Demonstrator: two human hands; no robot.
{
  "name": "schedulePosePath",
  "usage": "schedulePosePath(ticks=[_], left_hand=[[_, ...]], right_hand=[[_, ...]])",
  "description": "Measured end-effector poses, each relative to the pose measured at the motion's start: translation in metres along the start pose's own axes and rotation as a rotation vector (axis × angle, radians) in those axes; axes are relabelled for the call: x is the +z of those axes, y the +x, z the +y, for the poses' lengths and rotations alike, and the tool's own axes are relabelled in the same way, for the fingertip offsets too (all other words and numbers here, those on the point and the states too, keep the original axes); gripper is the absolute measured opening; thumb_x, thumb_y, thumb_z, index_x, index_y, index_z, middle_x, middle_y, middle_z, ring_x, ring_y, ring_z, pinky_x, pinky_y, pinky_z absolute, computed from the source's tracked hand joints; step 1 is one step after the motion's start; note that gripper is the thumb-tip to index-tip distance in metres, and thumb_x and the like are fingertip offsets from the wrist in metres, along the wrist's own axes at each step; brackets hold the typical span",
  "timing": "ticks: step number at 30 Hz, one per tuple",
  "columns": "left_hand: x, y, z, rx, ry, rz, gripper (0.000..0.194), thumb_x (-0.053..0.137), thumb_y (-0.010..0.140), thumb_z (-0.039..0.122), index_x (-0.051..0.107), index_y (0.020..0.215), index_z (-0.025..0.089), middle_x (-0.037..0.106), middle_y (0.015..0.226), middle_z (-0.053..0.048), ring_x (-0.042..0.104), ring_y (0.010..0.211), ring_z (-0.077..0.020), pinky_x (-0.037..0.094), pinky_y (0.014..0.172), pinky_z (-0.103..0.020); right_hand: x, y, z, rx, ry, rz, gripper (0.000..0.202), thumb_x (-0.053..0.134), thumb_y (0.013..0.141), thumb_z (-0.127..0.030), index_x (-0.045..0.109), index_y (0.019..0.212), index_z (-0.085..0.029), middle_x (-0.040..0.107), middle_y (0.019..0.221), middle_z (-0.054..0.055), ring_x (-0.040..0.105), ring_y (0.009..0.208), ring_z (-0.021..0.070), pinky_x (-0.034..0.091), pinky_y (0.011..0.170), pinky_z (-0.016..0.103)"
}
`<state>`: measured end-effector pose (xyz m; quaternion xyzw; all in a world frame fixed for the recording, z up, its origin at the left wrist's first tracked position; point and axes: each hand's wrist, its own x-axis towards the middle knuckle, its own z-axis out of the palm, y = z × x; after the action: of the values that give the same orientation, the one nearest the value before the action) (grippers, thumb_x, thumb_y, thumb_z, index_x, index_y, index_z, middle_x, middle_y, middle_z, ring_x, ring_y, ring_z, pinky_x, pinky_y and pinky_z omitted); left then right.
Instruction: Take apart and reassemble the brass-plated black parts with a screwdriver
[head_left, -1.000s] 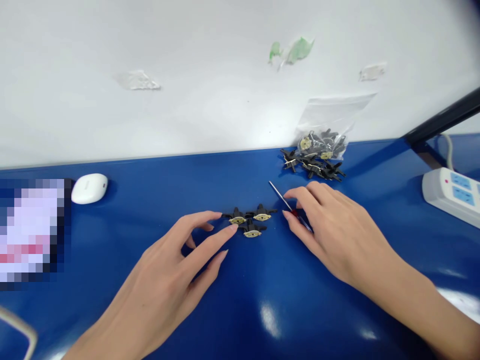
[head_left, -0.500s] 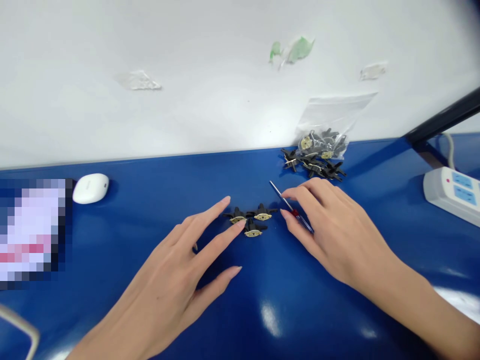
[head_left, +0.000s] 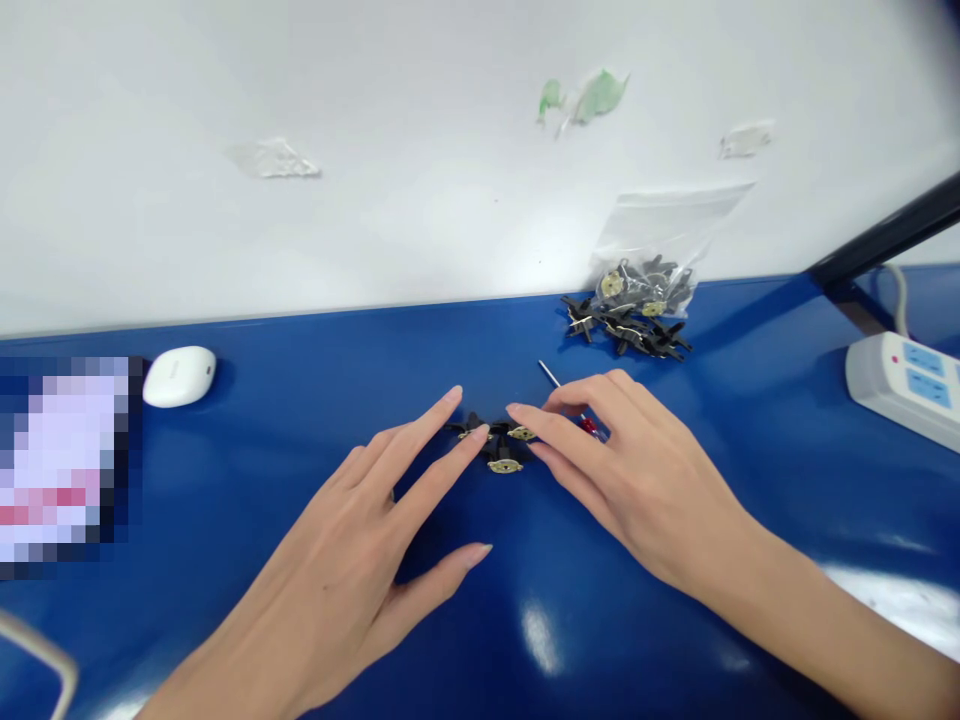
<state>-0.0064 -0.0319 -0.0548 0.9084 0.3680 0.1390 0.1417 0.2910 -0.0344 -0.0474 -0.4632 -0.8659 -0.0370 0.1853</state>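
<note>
Three small black parts with brass-coloured oval plates sit in a close group on the blue table: a left part (head_left: 472, 420), a right part (head_left: 520, 433) and a front part (head_left: 505, 465). My left hand (head_left: 352, 560) is open with fingers spread, a fingertip at the left part. Thumb and index finger of my right hand (head_left: 637, 480) are apart on either side of the right part, partly covering it; no firm grip shows. A screwdriver (head_left: 548, 373) with a red and clear handle lies partly hidden beneath that hand.
More black parts (head_left: 626, 332) are piled at the back right, against a clear plastic bag (head_left: 671, 225) with similar parts inside. A white power strip (head_left: 892, 385) stands at right. On the left are a white rounded case (head_left: 180, 376) and a blurred-out screen (head_left: 64, 450).
My right hand has moved left, from beside the screwdriver to the right part. My left hand stays nearly in place, its fingertip still at the left part.
</note>
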Motion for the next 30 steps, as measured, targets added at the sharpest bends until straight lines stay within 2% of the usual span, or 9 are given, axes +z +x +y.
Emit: schedulePosePath(ticks=[4,9,13,23,30], left_hand=[[-0.0011,0.0014,0.0000,0.000,0.009,-0.010,0.074,0.064,0.120,0.046,0.035,0.187,0.032,0.029,0.197,-0.013,0.053,0.165,-0.0415,0.054,0.131,-0.067],[-0.0039,0.0041,0.0005,0.037,0.031,-0.010,0.070,0.064,0.120,0.045,0.041,0.184,0.027,0.035,0.194,-0.016,0.056,0.163,-0.0413,0.056,0.128,-0.067],[-0.0050,0.0057,0.0009,0.040,0.039,-0.007,0.069,0.063,0.120,0.043,0.041,0.184,0.027,0.037,0.193,-0.017,0.056,0.164,-0.0423,0.054,0.130,-0.068],[-0.0044,0.0089,0.0013,0.036,0.027,-0.004,0.069,0.064,0.120,0.045,0.042,0.183,0.026,0.051,0.186,-0.013,0.057,0.161,-0.0370,0.054,0.130,-0.058],[-0.0042,0.0101,0.0010,0.070,0.097,-0.021,0.069,0.062,0.121,0.045,0.039,0.183,0.024,0.054,0.185,-0.013,0.061,0.156,-0.0409,0.058,0.117,-0.063]], right_hand=[[0.0044,0.0007,-0.0013,-0.001,-0.020,0.013,0.047,0.070,0.102,0.004,0.077,0.145,-0.014,0.077,0.118,0.015,0.069,0.101,0.0293,0.059,0.084,0.043],[0.0062,0.0008,-0.0017,0.013,-0.029,0.025,0.042,0.068,0.105,0.003,0.079,0.141,-0.016,0.077,0.115,0.013,0.066,0.100,0.0275,0.055,0.082,0.040],[0.0068,0.0023,-0.0019,0.026,-0.034,0.014,0.040,0.067,0.105,0.002,0.079,0.139,-0.016,0.077,0.115,0.012,0.065,0.099,0.0272,0.053,0.081,0.040],[0.0101,0.0047,-0.0007,0.035,-0.014,-0.015,0.038,0.070,0.107,-0.001,0.079,0.140,-0.017,0.076,0.113,0.010,0.064,0.099,0.0268,0.049,0.083,0.041],[0.0077,0.0030,0.0028,0.048,0.021,-0.023,0.041,0.069,0.105,0.004,0.080,0.140,-0.015,0.076,0.114,0.011,0.065,0.101,0.0274,0.051,0.085,0.042]])
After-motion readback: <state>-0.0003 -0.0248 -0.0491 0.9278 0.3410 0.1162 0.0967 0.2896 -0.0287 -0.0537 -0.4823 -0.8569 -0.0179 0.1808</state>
